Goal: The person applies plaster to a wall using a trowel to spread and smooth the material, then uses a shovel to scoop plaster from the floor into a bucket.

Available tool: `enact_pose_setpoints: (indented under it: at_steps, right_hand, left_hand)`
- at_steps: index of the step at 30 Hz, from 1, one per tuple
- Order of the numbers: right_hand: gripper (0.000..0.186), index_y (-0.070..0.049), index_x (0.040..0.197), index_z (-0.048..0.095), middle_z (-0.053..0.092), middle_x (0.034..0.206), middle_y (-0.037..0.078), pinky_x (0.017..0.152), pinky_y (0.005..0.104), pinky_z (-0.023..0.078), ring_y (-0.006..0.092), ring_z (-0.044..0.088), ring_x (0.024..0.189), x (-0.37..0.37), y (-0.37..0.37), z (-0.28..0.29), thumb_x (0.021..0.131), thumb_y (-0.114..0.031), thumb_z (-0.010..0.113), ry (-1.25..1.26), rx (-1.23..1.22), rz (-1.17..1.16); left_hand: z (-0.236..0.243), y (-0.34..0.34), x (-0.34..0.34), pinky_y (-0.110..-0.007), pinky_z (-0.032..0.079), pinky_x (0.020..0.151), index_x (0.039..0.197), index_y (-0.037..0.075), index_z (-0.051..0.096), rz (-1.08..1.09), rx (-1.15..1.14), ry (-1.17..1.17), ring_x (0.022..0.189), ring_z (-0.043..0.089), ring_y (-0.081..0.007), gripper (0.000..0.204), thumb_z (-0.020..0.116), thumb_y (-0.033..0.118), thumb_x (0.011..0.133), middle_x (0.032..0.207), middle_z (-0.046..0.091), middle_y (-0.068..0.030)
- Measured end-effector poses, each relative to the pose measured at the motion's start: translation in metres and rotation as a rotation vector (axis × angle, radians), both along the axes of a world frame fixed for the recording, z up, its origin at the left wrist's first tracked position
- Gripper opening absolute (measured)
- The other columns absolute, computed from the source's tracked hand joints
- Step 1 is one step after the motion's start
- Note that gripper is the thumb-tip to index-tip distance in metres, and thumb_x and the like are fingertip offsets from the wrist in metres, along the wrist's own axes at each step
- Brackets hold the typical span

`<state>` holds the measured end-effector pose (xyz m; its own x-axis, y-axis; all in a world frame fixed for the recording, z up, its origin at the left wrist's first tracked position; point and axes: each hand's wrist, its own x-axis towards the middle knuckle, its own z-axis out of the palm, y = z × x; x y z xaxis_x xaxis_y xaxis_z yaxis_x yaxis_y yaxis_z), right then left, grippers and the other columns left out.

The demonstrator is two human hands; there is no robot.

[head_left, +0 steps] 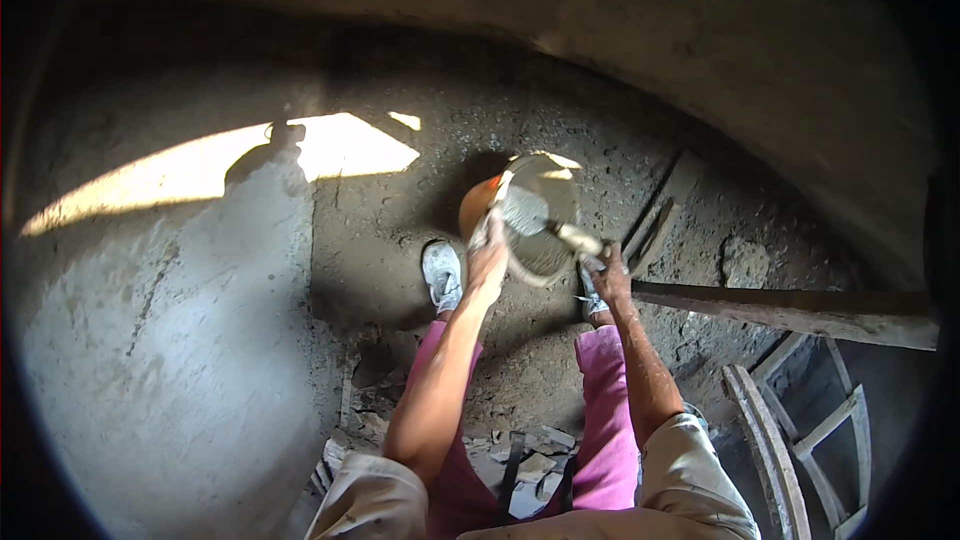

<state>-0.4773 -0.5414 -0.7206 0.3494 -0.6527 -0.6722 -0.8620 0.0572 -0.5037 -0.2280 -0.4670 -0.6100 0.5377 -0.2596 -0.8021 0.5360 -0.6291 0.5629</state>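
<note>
An orange bucket (pixel 476 208) is tipped on its side in front of me, its mouth turned toward the right. Wet grey mortar coats its inside. My left hand (pixel 487 262) is closed on the near side of the bucket's rim. In my right hand (pixel 607 275) is the pale handle of a trowel (pixel 576 237), gripped near its end. The trowel's grey blade reaches into the bucket's mouth, against the mortar. Motion blurs the handle and part of the rim.
My shoes (pixel 441 273) stand on rough, dirty ground. A smooth grey slab (pixel 190 340) lies at left. Right of me are a long wooden beam (pixel 790 312), a wooden frame (pixel 830 435) and narrow boards (pixel 655 237). Broken stone pieces (pixel 535 465) lie between my legs.
</note>
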Motion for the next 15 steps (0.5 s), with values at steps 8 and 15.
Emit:
enact_pose_setpoints:
  at_steps: [8,15]
  right_hand:
    - [0.09,-0.005,0.112,0.06,0.067,0.09,0.015,0.075,0.0452,0.053,0.0294,0.066,0.084,0.13,0.059,0.107,0.071,-0.085,0.054,0.039,0.316,0.972]
    - [0.082,-0.005,0.128,0.049,0.065,0.106,0.022,0.085,0.0473,0.051,0.04,0.063,0.098,0.133,0.068,0.228,0.076,-0.065,0.071,0.017,0.176,0.547]
  left_hand:
    - [0.11,0.202,0.054,-0.044,0.053,0.09,0.145,0.017,0.041,0.575,0.164,0.06,0.121,0.054,-0.0266,0.072,0.049,0.066,0.092,0.139,0.051,-0.0086]
    - [0.123,0.337,0.14,-0.045,0.054,0.085,0.146,0.024,0.037,0.804,0.218,0.012,0.119,0.054,-0.0292,0.073,0.048,0.069,0.09,0.139,0.049,-0.0069]
